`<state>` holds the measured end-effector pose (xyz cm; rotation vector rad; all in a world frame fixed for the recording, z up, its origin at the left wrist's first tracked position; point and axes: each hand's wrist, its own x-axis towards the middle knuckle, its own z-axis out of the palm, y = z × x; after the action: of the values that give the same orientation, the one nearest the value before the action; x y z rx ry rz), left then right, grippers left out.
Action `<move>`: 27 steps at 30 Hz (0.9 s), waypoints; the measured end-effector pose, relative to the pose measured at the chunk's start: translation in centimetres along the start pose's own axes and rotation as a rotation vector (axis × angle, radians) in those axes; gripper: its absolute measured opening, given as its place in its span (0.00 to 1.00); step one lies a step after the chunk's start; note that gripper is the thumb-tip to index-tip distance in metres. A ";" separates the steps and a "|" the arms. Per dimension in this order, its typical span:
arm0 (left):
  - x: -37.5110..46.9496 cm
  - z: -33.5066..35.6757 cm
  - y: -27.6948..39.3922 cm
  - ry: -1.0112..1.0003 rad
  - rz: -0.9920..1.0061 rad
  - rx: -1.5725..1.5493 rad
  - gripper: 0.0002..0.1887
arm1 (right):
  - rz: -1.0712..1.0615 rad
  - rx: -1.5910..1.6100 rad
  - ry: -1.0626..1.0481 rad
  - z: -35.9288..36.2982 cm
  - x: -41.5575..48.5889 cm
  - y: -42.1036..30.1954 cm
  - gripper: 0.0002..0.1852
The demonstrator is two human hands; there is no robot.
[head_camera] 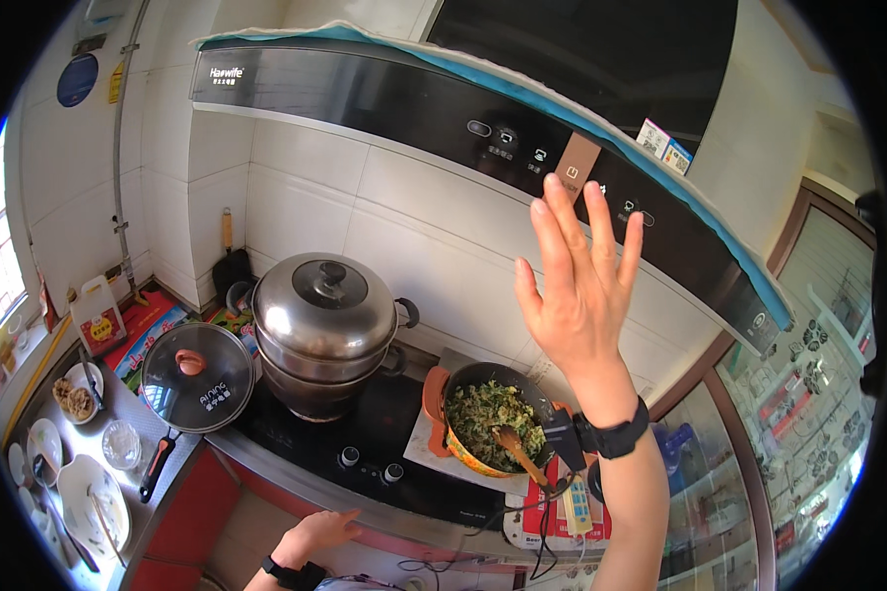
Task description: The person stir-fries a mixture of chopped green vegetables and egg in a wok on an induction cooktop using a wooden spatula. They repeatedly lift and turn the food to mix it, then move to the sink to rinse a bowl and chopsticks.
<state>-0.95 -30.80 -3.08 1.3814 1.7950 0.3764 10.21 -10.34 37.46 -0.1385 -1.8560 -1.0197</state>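
Note:
My right hand (580,288) is raised in front of the black range hood (384,96), fingers apart and holding nothing. Its fingertips overlap the hood's touch controls (573,171); whether they touch the panel I cannot tell. Low in the view, my left hand (321,530) hovers by the front edge of the black glass cooktop (303,443), empty, with its fingers stretched out. Below the right hand, an orange-handled electric pot (480,462) holds chopped greens with pale yellow bits (488,414). A wooden spatula (517,447) rests in it, handle over the rim.
A steel steamer pot (325,303) with its lid on stands on the cooktop's left side. Beside it is a glass-lidded frying pan (198,377). Bowls and a white dish (92,510) crowd the left counter. A power strip (576,506) and black cables (543,547) lie at front right.

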 end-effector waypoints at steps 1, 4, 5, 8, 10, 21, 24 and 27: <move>-0.3 0.3 -0.8 0.045 0.037 -0.017 0.30 | -0.006 -0.011 0.014 0.5 0.7 -0.4 0.31; -1.2 0.8 -2.7 0.121 0.130 -0.040 0.29 | -0.017 -0.034 0.016 1.2 2.1 -0.9 0.34; -1.4 0.7 -3.0 0.116 0.122 -0.017 0.28 | -0.020 -0.040 0.013 1.4 2.5 -1.0 0.35; -1.9 0.2 -3.1 0.072 0.016 -0.014 0.28 | -0.034 -0.061 -0.001 1.7 3.4 -1.3 0.35; -2.1 -0.1 -3.0 0.023 -0.025 -0.022 0.30 | -0.028 -0.079 -0.031 1.8 3.7 -1.5 0.35; -2.9 1.6 -4.0 0.076 0.053 0.015 0.30 | -0.028 -0.038 -0.056 -1.4 0.4 -0.3 0.32; -3.4 1.4 -3.8 0.103 0.120 0.029 0.29 | -0.040 -0.025 -0.099 -2.6 -2.0 -0.2 0.27; -3.4 0.9 -3.4 0.064 0.103 0.080 0.27 | -0.028 -0.031 -0.156 -3.3 -4.7 0.0 0.24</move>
<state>-2.33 -35.32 -4.44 1.5376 1.8120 0.4113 14.94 -11.17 34.29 -0.2163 -1.9886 -1.0836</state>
